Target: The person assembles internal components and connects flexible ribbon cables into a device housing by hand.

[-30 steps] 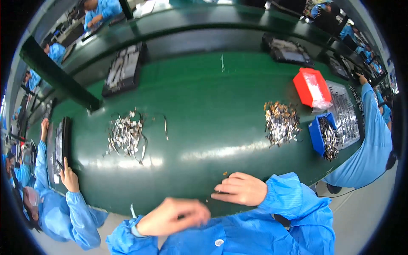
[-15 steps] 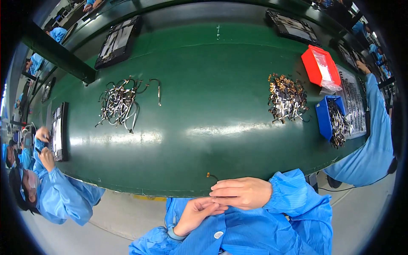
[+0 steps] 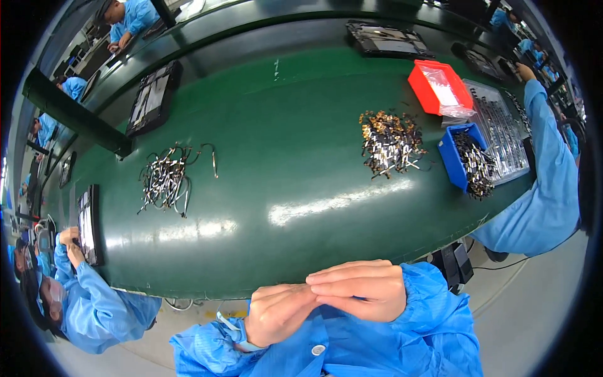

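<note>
My left hand (image 3: 279,315) and my right hand (image 3: 364,290) meet at the fingertips just off the table's front edge, before my blue smock. Both are closed, fingers pressed together. Whatever is pinched between them is hidden. On the green table (image 3: 264,157) beyond lie two piles of small parts. At the left is a tangle of thin black-and-silver cables (image 3: 164,182), with one single cable (image 3: 215,164) lying apart. To the right sits a heap of short flex cables with gold-coloured ends (image 3: 388,143).
At the right stand a red bin (image 3: 427,94) with clear plastic bags, a blue bin (image 3: 453,160) spilling small parts, and a clear tray (image 3: 510,151). Dark flat devices (image 3: 154,97) lie about the table. Co-workers sit at left (image 3: 103,301) and right (image 3: 553,169).
The small cable with a gold end that stuck out beyond my right hand is out of sight. My left hand has turned back-up against the right fingertips. The whole view has shifted.
</note>
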The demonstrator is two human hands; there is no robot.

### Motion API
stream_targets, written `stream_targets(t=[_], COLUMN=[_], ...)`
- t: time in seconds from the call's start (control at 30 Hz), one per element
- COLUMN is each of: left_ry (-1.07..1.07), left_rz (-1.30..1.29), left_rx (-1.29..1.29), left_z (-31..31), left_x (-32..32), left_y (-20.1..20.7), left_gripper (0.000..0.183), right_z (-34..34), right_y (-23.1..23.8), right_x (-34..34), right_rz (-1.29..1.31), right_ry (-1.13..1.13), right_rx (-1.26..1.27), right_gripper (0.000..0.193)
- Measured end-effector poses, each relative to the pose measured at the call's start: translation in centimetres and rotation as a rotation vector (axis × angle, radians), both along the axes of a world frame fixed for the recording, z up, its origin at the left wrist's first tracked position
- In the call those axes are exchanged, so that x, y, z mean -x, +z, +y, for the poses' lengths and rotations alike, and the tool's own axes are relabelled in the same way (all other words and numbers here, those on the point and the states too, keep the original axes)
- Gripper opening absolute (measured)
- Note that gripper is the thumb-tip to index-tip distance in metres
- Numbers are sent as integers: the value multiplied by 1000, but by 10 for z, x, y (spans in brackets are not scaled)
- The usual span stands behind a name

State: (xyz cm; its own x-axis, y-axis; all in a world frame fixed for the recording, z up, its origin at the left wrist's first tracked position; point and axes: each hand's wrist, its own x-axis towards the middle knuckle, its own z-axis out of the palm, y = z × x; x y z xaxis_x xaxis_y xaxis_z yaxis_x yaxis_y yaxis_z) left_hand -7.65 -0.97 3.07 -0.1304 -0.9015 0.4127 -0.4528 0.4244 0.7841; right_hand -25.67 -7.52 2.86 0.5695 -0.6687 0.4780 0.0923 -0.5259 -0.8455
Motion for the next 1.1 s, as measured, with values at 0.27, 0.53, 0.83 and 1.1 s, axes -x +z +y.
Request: stream_targets(t=[0.27, 0.53, 0.83, 1.1], left_ry=[-128, -23, -341, -422], left_rz=[416, 55, 95, 544], left_rx=[-619, -192, -416, -861], left_z=[-10, -21, -49, -74], left_x=[6, 8, -8, -32], left_y=[7, 5, 2, -48], left_gripper=[32, 24, 23, 22], right_z=[-13, -20, -75, -284], right_y=[8, 5, 61, 62], right_x=[10, 1, 51, 197], right_rz=[146, 139, 494, 1033], right_ry=[-349, -273, -298, -680], right_rx=[372, 372, 438, 220], right_gripper=[28, 23, 23, 15])
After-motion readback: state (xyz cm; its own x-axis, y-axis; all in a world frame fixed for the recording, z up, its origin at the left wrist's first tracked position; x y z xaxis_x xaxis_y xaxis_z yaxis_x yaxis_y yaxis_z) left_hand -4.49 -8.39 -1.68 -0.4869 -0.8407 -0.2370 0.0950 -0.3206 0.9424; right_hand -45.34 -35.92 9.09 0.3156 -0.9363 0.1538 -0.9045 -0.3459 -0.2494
